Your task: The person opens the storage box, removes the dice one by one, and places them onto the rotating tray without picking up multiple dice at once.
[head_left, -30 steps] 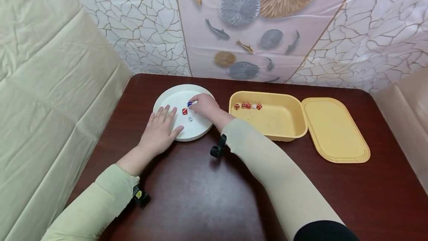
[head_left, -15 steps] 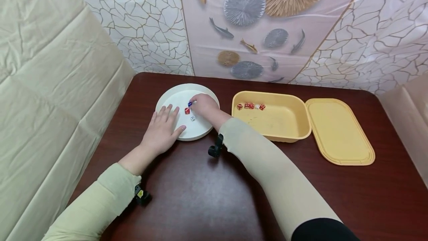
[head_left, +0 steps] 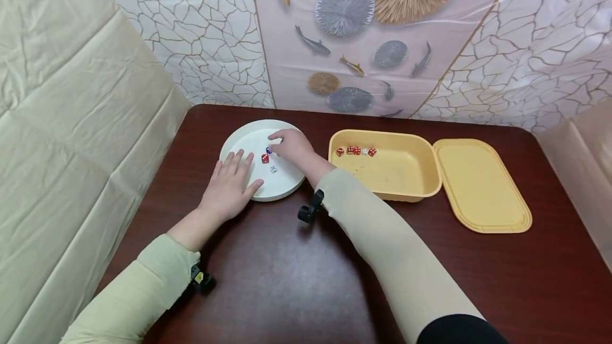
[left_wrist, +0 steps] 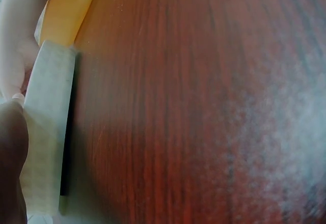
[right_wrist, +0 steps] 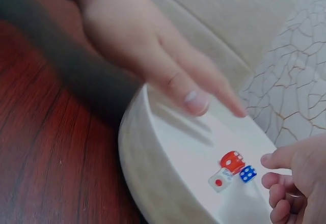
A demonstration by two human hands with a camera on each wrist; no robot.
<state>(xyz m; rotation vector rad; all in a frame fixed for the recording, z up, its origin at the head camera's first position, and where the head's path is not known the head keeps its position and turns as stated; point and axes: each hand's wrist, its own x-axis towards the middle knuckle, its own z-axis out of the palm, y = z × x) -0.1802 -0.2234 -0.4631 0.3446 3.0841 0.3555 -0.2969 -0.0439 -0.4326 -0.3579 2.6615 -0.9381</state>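
A round white tray [head_left: 258, 189] holds a blue die [right_wrist: 248, 173], a red die [head_left: 265, 158] and a white die [head_left: 273, 169], grouped near its middle. My right hand [head_left: 294, 146] reaches in over the right rim, thumb and index finger parted beside the blue die. In the right wrist view, a small gap shows between those fingers [right_wrist: 275, 159] and the blue die. Across the tray's front left rim lies my left hand [head_left: 229, 187], fingers straight and spread. The left wrist view catches only part of that hand, dark against the tray's outer wall [left_wrist: 48, 117].
Right of the tray stands a yellow box [head_left: 406, 166] with several red and white dice in a row near its left end. Its flat yellow lid [head_left: 483, 187] lies beside it on the dark wooden table [head_left: 277, 280]. Patterned cloth [head_left: 215, 31] hangs behind.
The right thumb and index finger have let go of the blue die and spread apart; the die stays on the tray beside the red one. The left hand keeps its place.
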